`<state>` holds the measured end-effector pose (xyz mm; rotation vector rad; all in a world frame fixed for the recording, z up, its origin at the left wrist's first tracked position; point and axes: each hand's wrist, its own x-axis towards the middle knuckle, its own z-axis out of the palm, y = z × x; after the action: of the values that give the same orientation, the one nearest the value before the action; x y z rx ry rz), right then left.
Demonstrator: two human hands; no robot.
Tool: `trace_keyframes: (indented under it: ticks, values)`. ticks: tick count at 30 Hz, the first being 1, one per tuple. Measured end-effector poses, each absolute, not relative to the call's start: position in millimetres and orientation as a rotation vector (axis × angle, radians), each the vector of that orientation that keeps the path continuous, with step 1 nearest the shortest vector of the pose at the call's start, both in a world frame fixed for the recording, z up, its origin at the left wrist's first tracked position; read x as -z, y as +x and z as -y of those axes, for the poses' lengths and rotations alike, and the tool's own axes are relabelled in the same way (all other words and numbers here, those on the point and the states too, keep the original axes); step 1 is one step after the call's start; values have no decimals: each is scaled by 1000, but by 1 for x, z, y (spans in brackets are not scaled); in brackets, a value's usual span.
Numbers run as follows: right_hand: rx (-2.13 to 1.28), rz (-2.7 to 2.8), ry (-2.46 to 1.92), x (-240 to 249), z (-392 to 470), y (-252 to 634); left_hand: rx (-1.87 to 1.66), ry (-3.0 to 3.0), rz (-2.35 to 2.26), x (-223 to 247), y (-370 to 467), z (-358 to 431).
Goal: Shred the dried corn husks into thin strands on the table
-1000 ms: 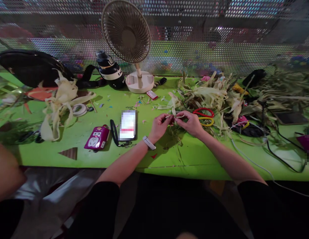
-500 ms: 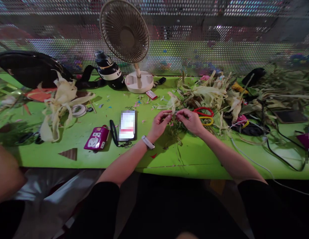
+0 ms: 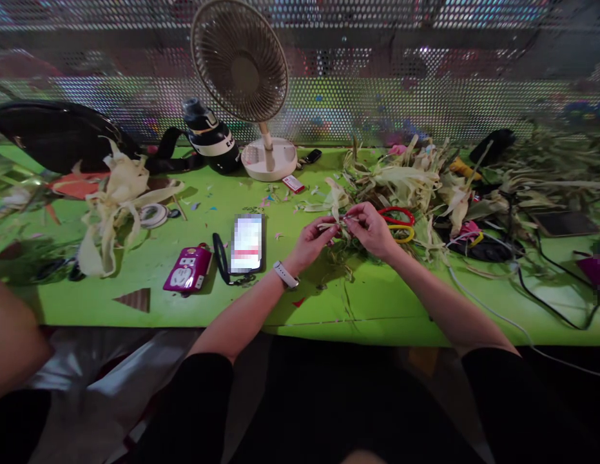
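My left hand [image 3: 313, 246] pinches a pale strip of corn husk [image 3: 336, 196] between thumb and fingertips, above the green table. Close on its right, my right hand [image 3: 374, 231] is closed with thumb and forefinger pressed together at the same husk; the exact spot it grips is small and partly hidden by the fingers. The upper end of the husk stands up beyond the fingertips. Just right of my right hand lie a red scissor handle [image 3: 397, 215] and a yellow handle [image 3: 402, 233]. Thin green scraps [image 3: 345, 261] lie beneath both hands.
A heap of dried husks [image 3: 406, 180] spreads across the back right. Left stand a fan [image 3: 269, 161], a bottle [image 3: 215, 145], a phone [image 3: 246, 245] and a purple socket block [image 3: 188, 269]. A white cable [image 3: 488, 312] crosses the right side. Another person's arm [image 3: 14, 335] is at far left.
My right hand has risen slightly and turned at the husk, its fingers higher than before. My left hand has shifted a little, with the pale strip showing more above its thumb.
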<state>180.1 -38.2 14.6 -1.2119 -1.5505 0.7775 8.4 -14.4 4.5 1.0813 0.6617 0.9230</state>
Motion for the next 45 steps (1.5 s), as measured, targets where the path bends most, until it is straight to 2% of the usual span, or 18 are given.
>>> trace_keyframes:
  ticks: [4, 9, 16, 35, 37, 40, 45]
  values:
    - [-768, 1566, -1202, -14, 40, 180, -948, 1003, -680, -7, 8, 16]
    - [-925, 1479, -1131, -14, 40, 178, -953, 870, -623, -4, 9, 14]
    - [-934, 1492, -1100, -15, 42, 176, -850, 711, -578, -2, 7, 13]
    - [-854, 1537, -1046, -11, 41, 178, -828, 848, -497, -12, 3, 19]
    - [-771, 1546, -1087, -11, 40, 183, -833, 832, -492, -11, 3, 18]
    - [-452, 1554, -1122, -17, 40, 190, -850, 835, -476, -10, 3, 13]
    - [-16, 1868, -910, -26, 47, 189, -922, 900, -487, -12, 3, 9]
